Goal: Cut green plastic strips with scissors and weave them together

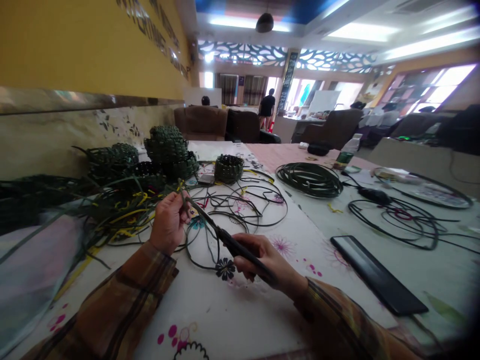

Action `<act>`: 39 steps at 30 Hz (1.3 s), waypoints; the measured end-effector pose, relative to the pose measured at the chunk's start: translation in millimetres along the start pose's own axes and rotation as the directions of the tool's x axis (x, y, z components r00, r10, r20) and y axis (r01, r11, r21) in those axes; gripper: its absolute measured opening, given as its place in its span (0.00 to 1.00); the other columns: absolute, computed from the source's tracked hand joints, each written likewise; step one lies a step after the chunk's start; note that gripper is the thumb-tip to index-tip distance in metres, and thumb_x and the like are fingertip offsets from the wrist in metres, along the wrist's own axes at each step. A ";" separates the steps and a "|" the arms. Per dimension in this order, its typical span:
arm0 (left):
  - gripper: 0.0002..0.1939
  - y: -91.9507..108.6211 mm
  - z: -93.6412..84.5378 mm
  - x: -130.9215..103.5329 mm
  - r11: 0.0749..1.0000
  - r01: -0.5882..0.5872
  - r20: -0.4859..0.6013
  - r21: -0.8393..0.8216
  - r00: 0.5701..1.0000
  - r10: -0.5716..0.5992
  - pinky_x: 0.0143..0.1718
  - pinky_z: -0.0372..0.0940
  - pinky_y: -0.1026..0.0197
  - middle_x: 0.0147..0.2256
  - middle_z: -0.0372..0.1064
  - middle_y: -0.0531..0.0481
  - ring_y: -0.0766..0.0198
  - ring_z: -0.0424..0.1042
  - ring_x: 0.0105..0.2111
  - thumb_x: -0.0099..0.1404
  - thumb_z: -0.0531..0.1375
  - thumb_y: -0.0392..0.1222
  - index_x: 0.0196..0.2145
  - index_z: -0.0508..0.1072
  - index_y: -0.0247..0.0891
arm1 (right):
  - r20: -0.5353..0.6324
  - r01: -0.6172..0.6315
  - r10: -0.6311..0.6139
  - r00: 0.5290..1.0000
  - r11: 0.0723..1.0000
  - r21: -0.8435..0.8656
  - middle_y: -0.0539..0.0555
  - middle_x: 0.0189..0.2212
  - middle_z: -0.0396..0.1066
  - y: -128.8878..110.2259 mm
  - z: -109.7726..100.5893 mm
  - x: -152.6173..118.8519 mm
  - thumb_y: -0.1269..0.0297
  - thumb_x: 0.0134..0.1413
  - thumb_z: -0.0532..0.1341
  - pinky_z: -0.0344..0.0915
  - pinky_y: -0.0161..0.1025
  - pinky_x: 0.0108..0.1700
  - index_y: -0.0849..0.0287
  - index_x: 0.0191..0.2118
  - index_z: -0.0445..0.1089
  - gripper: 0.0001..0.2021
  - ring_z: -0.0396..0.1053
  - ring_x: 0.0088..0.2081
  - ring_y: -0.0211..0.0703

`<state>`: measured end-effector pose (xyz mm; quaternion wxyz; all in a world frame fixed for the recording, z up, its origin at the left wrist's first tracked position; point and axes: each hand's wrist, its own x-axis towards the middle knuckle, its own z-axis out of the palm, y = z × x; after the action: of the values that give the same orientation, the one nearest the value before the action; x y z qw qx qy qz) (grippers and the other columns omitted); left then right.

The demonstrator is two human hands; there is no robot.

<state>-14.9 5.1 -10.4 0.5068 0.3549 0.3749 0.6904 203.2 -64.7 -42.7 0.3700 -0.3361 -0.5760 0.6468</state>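
Observation:
My left hand (pixel 169 220) is closed, its thumb and fingers pinching a narrow green strip (pixel 183 192) of weaving material. My right hand (pixel 264 257) is wrapped around the dark handles of what looks like a pair of scissors (pixel 240 245). Their thin front end points up and left, reaching close to my left fingertips; whether the blades touch the strip I cannot tell. Loose green strips (pixel 258 212) curl over the table beyond my hands. A small round woven basket (pixel 228 169) stands behind them, and larger dark green woven baskets (pixel 167 145) are piled at the left.
The table (pixel 210 315) has a white flowered cover. A tangle of green and yellow strips (pixel 131 215) lies left. At right are a coiled green bundle (pixel 309 179), a black flat device (pixel 378 275), looped strands (pixel 393 220) and a bottle (pixel 348 150). A person (pixel 267 105) stands far behind.

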 end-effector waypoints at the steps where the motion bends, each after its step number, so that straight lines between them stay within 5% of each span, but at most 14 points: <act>1: 0.13 0.0 0.1 -0.4 1.000 -0.006 0.012 0.008 1.000 0.006 0.12 0.50 0.72 0.18 0.62 0.58 0.78 0.53 0.12 0.52 0.68 0.40 0.24 0.67 0.34 | 0.010 0.000 0.000 1.000 1.000 -0.001 0.45 0.22 0.65 -0.3 -0.5 0.1 0.52 0.43 0.73 0.58 0.26 0.17 0.64 0.44 0.71 0.26 0.60 0.17 0.27; 14: 0.13 1.3 -2.1 2.2 0.995 -0.074 -0.006 0.062 0.997 0.074 0.12 0.50 0.72 0.18 0.62 0.58 0.77 0.52 0.12 0.54 0.68 0.42 0.25 0.68 0.34 | 0.035 0.027 -0.026 0.999 0.999 -0.033 0.44 0.18 0.62 7.1 1.5 -2.1 0.50 0.52 0.69 0.53 0.24 0.15 0.64 0.36 0.70 0.19 0.55 0.15 0.25; 27: 0.17 -0.8 5.0 -9.5 0.993 -0.052 0.075 0.110 0.996 0.044 0.12 0.47 0.71 0.17 0.59 0.58 0.77 0.50 0.12 0.52 0.69 0.46 0.22 0.65 0.36 | 0.000 0.001 -0.001 1.000 1.000 0.020 0.45 0.21 0.64 11.8 -0.4 4.6 0.51 0.44 0.73 0.59 0.25 0.16 0.64 0.42 0.71 0.25 0.59 0.16 0.27; 39: 0.13 3.6 -4.0 1.1 0.999 -0.022 -0.028 -0.030 0.999 0.021 0.12 0.49 0.72 0.18 0.60 0.59 0.78 0.52 0.12 0.55 0.68 0.43 0.26 0.69 0.34 | 0.013 0.018 -0.017 1.000 0.999 -0.051 0.44 0.19 0.61 8.9 0.2 -0.3 0.51 0.50 0.70 0.54 0.23 0.15 0.64 0.36 0.71 0.19 0.55 0.15 0.25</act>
<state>-20.2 4.8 -9.0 0.4995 0.3417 0.3676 0.7061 202.3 -65.6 -51.5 0.3634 -0.3364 -0.5976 0.6306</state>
